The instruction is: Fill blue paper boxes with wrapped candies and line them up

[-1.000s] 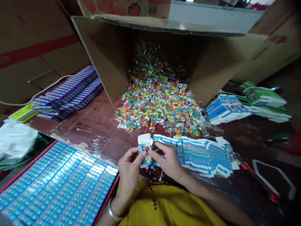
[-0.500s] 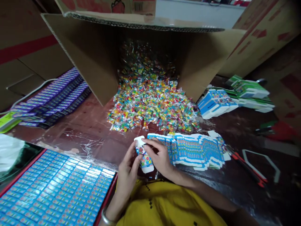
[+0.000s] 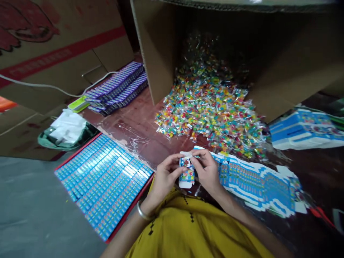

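Note:
A small blue printed candy box [image 3: 187, 175] is held upright between my two hands, its white end flaps sticking out at top and bottom. My left hand [image 3: 168, 175] pinches its left side, thumb on the printed front. At the top flap, the fingers of my right hand [image 3: 208, 168] are closed on the box's upper right edge. Just right of my hands lies a fanned row of flat blue cartons [image 3: 247, 179]. Beyond them, a heap of clear packets of colourful candies [image 3: 212, 111] spills out of a large cardboard box [image 3: 158, 53].
At lower left a red-edged tray [image 3: 115, 234] carries rows of blue boxes [image 3: 104, 179]. Purple boxes [image 3: 118, 86] are stacked behind it, beside a bag with white material [image 3: 68, 127]. More blue cartons [image 3: 303, 129] and a red-handled tool [image 3: 321, 215] are at right.
The view has swung left, showing more of the tray and floor. Both hands still hold the box, which now looks straighter; my right fingers have stayed at its top flap.

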`<state>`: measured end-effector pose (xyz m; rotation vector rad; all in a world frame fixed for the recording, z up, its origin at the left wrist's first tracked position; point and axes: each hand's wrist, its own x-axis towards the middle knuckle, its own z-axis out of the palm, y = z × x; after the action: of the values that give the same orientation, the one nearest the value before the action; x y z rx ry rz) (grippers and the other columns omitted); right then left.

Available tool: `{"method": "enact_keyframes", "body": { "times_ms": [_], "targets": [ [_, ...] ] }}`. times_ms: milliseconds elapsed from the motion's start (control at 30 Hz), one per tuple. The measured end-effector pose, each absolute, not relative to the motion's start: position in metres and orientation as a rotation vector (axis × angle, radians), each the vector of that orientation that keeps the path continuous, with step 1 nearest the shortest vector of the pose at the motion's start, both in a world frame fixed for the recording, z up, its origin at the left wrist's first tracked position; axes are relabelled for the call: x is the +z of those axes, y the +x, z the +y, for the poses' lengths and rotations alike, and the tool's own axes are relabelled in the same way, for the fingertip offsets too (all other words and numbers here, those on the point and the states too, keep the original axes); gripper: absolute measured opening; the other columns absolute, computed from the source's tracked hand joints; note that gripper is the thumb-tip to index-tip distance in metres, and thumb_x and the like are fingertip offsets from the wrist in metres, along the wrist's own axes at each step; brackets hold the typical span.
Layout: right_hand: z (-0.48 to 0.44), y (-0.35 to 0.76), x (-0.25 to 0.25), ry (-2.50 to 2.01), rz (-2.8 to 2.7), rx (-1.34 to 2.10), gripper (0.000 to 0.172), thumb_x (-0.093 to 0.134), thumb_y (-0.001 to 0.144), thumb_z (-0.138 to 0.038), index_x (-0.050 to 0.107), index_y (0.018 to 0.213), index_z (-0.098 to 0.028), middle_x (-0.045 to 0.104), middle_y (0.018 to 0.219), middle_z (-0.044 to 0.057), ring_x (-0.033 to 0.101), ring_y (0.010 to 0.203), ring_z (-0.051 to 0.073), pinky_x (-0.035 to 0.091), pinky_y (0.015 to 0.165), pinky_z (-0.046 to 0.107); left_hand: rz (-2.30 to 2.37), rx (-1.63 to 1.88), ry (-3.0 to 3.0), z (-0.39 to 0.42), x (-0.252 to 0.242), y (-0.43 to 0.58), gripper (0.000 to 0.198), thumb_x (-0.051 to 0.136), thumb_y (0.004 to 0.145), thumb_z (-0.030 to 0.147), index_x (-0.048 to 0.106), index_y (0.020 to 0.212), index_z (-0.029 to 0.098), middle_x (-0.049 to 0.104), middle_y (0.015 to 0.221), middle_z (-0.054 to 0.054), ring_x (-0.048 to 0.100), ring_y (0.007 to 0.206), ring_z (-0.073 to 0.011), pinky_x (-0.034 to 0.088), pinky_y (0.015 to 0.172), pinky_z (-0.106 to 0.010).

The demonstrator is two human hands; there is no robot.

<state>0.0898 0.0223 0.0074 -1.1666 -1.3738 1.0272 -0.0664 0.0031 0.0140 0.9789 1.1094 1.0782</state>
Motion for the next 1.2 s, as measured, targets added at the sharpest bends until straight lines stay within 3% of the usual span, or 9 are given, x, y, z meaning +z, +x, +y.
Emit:
{"method": "enact_keyframes", "body": {
  "times_ms": [200, 333, 500, 867, 1067, 1200],
  "targets": [
    [0.029, 0.092, 0.021, -1.036, -1.491, 1.169, 0.011, 0.054, 0.092, -0.030, 0.061, 0.092, -0.022, 0.062, 0.095, 0.005, 0.060, 0.092, 0.020, 0.047, 0.083, 0.034, 1.030, 1.197, 0.847, 0.000, 0.016, -0.067, 0.046, 0.076, 0.075, 0.021, 0.047, 0.111, 0.023, 0.067, 0.095, -0.002, 0.066, 0.070, -0.0113, 0.053, 0.065, -0.022],
    [0.038, 0.097, 0.028, -1.065, -1.502, 1.310, 0.014, 0.064, 0.086, -0.033, 0.059, 0.082, -0.020, 0.060, 0.085, 0.002, 0.057, 0.080, 0.017, 0.046, 0.074, 0.030, 1.052, 1.135, 0.904, -0.002, 0.018, -0.072, 0.042, 0.074, 0.077, 0.023, 0.051, 0.112, 0.022, 0.068, 0.099, -0.004, 0.066, 0.075, -0.0130, 0.053, 0.068, -0.023],
    [0.049, 0.100, 0.027, -1.199, -1.420, 1.535, 0.022, 0.074, 0.076, -0.037, 0.063, 0.082, -0.018, 0.064, 0.078, 0.001, 0.059, 0.072, 0.015, 0.048, 0.067, 0.028, 1.103, 1.044, 0.972, -0.002, 0.024, -0.078, 0.052, 0.073, 0.078, 0.026, 0.052, 0.125, 0.025, 0.067, 0.105, -0.005, 0.066, 0.078, -0.0153, 0.053, 0.069, -0.025],
    [0.057, 0.097, 0.029, -1.306, -1.371, 1.586, 0.030, 0.074, 0.074, -0.043, 0.061, 0.068, -0.017, 0.058, 0.062, -0.003, 0.048, 0.057, 0.011, 0.038, 0.053, 0.024, 1.100, 0.989, 1.047, -0.001, 0.023, -0.079, 0.056, 0.072, 0.078, 0.026, 0.055, 0.131, 0.026, 0.065, 0.109, -0.006, 0.065, 0.086, -0.0174, 0.053, 0.074, -0.026],
    [0.050, 0.095, 0.032, -1.250, -1.631, 1.290, 0.026, 0.065, 0.085, -0.038, 0.063, 0.068, -0.019, 0.062, 0.070, 0.001, 0.056, 0.067, 0.015, 0.045, 0.065, 0.029, 1.055, 1.011, 0.943, 0.000, 0.017, -0.082, 0.047, 0.072, 0.078, 0.028, 0.060, 0.124, 0.023, 0.069, 0.107, -0.006, 0.066, 0.088, -0.0192, 0.053, 0.077, -0.029],
    [0.038, 0.095, 0.030, -1.149, -1.719, 1.292, 0.013, 0.063, 0.088, -0.032, 0.070, 0.084, -0.022, 0.067, 0.092, 0.005, 0.063, 0.088, 0.019, 0.051, 0.077, 0.032, 1.045, 1.064, 0.882, -0.001, 0.014, -0.082, 0.031, 0.072, 0.079, 0.027, 0.065, 0.108, 0.019, 0.070, 0.098, -0.006, 0.066, 0.085, -0.0175, 0.052, 0.076, -0.027]
  ]
}}
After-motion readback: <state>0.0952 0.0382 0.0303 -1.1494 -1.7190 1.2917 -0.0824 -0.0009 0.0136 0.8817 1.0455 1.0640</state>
